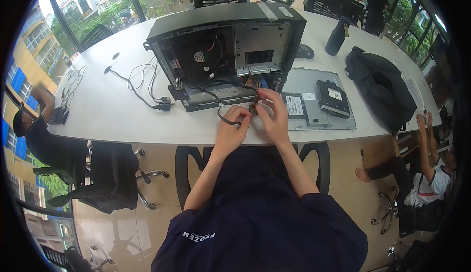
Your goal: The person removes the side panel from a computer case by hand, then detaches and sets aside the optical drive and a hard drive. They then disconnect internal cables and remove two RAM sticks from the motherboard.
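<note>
An opened black computer case (225, 19) stands on the white table, its inside facing me, with a fan (200, 56) at the left and a metal drive bracket (260, 46) at the right. My left hand (233, 127) is closed around a black cable (223, 117) in front of the case's lower edge. Close beside it, my right hand (273, 115) pinches a bundle of cables with connectors (253, 106) that comes out of the case. The fingertips of both hands are a short distance apart.
Right of the case lie a metal side panel (343, 120) with a drive (333, 99) on it, a mouse (305, 51), a bottle (336, 36) and a black bag (380, 85). Loose cables (140, 88) lie left. People sit at both table ends; another stands behind.
</note>
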`<state>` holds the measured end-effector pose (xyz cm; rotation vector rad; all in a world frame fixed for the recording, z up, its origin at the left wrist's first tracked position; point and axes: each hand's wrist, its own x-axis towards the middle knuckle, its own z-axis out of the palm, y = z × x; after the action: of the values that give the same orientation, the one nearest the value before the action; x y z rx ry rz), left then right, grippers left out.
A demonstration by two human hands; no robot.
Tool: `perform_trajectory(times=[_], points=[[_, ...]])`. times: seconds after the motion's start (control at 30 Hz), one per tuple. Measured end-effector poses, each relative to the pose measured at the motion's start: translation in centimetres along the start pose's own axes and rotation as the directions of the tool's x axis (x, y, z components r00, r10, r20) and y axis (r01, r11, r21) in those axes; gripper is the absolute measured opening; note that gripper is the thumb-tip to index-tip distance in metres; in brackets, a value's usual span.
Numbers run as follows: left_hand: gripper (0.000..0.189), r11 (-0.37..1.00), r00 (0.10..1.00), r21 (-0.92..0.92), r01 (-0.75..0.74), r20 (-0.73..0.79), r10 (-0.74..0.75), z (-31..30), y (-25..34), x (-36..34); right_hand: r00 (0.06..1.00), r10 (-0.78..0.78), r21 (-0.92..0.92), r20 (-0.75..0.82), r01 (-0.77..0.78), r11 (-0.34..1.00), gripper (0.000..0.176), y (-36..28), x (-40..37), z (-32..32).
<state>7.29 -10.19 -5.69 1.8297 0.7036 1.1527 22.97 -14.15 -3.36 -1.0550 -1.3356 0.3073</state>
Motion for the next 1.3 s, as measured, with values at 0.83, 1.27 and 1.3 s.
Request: perform_trajectory(times=[0.83, 1.27, 1.3], points=[[0.007, 1.0, 1.0, 0.022, 0.001, 0.014, -0.002, 0.0, 0.4, -0.2, 0.75, 0.566, 0.531, 0.344, -0.652, 0.541, 0.04, -1.8, 6.3, 0.6], [0.007, 0.999, 0.999, 0.031, -0.031, 0.012, 0.03, -0.1, 0.4, -0.1, 0.814, 0.526, 0.698, 0.246, -0.526, 0.487, 0.034, 0.4, 7.0, 3.2], [0.007, 0.999, 0.999, 0.038, -0.036, 0.01, 0.036, -0.1, 0.4, -0.1, 0.815, 0.53, 0.74, 0.234, -0.503, 0.448, 0.032, 0.6, 6.9, 3.2]])
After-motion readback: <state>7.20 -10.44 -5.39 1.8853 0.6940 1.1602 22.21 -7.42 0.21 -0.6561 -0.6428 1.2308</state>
